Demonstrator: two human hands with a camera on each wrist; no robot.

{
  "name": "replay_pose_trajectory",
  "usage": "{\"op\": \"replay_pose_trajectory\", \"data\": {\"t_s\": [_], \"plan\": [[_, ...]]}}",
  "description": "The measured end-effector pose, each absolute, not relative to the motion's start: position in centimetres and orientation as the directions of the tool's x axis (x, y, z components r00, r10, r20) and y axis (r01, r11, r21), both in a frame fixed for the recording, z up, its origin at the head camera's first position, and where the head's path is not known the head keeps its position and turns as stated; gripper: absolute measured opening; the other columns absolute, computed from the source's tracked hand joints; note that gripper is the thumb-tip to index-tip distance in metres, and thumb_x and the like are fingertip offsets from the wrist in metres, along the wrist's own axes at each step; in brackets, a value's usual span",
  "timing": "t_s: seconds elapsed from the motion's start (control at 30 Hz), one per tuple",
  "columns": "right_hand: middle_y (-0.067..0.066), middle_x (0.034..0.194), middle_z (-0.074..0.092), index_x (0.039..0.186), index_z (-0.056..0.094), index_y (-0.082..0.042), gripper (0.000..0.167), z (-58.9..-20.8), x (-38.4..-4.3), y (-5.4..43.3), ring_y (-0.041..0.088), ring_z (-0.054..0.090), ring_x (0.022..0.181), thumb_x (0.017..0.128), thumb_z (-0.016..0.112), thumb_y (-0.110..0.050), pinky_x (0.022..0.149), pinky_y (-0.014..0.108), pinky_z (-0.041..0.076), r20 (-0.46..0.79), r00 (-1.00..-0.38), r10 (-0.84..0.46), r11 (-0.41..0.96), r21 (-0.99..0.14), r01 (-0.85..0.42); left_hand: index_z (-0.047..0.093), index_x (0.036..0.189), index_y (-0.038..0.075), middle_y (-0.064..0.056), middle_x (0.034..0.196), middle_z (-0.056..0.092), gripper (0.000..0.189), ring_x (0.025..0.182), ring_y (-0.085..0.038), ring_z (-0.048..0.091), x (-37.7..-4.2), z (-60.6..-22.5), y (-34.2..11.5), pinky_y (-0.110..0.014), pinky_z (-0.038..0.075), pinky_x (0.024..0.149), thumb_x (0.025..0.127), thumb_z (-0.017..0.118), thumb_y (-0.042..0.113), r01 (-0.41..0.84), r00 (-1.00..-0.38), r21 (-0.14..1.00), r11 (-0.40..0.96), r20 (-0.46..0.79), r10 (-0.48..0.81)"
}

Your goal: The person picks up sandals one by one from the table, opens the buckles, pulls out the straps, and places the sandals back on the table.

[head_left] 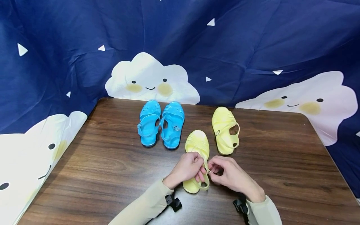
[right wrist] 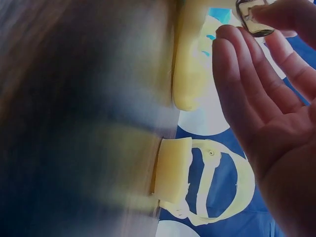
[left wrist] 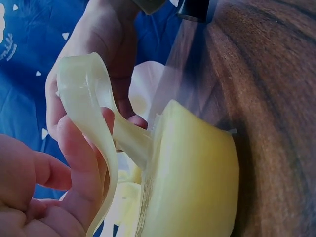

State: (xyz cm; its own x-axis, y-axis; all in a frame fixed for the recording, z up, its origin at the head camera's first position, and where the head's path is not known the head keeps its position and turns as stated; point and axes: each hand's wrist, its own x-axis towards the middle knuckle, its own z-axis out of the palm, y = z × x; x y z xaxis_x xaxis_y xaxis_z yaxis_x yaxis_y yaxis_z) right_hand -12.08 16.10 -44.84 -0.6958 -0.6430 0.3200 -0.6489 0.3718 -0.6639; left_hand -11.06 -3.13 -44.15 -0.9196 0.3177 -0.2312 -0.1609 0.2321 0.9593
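Observation:
A yellow jelly sandal [head_left: 197, 140] lies on the table with its toe pointing away from me. My left hand [head_left: 189, 167] is over its middle, fingers curled at the strap. Up close in the left wrist view, the heel strap [left wrist: 81, 94] loops up above the heel [left wrist: 192, 177], with left-hand fingers against it. On the sandal's right side my right hand [head_left: 229, 173] pinches the strap at its metal buckle [right wrist: 254, 19]; the thumb lies over the buckle in the right wrist view. The left fingertips are hidden in part by the strap.
The second yellow sandal [head_left: 222, 125] stands just beyond my right hand, its heel strap looped out to the right. A pair of blue sandals, left one [head_left: 150, 125] and right one [head_left: 172, 125], stands farther back left. The wooden table [head_left: 112, 156] ends at a blue cloud-print cloth [head_left: 225, 47].

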Motion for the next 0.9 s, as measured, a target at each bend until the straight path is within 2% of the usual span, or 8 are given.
{"op": "replay_pose_trajectory", "data": {"t_s": [0.2, 0.37, 0.67, 0.9], "plan": [[-0.013, 0.078, 0.06, 0.085, 0.061, -0.019, 0.025, -44.89, -12.04, 16.15, -0.002, 0.057, 0.069, 0.076, 0.072, 0.002, 0.061, 0.022, 0.053, 0.292, -0.714, -0.636, 0.38, -0.687, -0.619, 0.061, 0.085, 0.005, -0.002, 0.063, 0.066, 0.02, 0.043, -0.01, 0.06, -11.03, -44.08, -3.12, -0.03, 0.053, 0.044, 0.097, 0.05, 0.015, -0.144, -0.919, 0.958, 0.25, -0.223, 0.326], [-0.013, 0.078, 0.06, 0.086, 0.061, -0.018, 0.024, -44.81, -11.99, 16.14, -0.002, 0.058, 0.069, 0.076, 0.074, 0.0, 0.061, 0.022, 0.053, 0.26, -0.732, -0.63, 0.388, -0.712, -0.586, 0.064, 0.08, 0.004, -0.003, 0.059, 0.065, 0.02, 0.042, -0.007, 0.058, -10.96, -43.92, -3.11, -0.026, 0.052, 0.044, 0.095, 0.058, 0.015, -0.093, -0.919, 0.95, 0.298, -0.197, 0.342], [-0.015, 0.078, 0.06, 0.087, 0.061, -0.021, 0.026, -44.74, -11.94, 15.98, -0.002, 0.057, 0.068, 0.076, 0.073, -0.001, 0.061, 0.022, 0.053, 0.24, -0.742, -0.626, 0.419, -0.699, -0.58, 0.06, 0.081, 0.0, -0.007, 0.062, 0.066, 0.021, 0.042, -0.009, 0.058, -10.96, -44.01, -3.08, -0.027, 0.052, 0.044, 0.097, 0.05, 0.009, -0.068, -0.914, 0.945, 0.32, -0.188, 0.361], [-0.015, 0.077, 0.058, 0.086, 0.06, -0.022, 0.027, -44.76, -11.92, 15.87, -0.001, 0.057, 0.068, 0.076, 0.072, 0.0, 0.06, 0.022, 0.052, 0.252, -0.741, -0.623, 0.429, -0.682, -0.592, 0.058, 0.08, 0.003, -0.006, 0.059, 0.065, 0.022, 0.042, -0.01, 0.059, -10.93, -44.11, -3.06, -0.027, 0.052, 0.044, 0.098, 0.047, 0.01, -0.04, -0.918, 0.939, 0.341, -0.169, 0.359]]}}
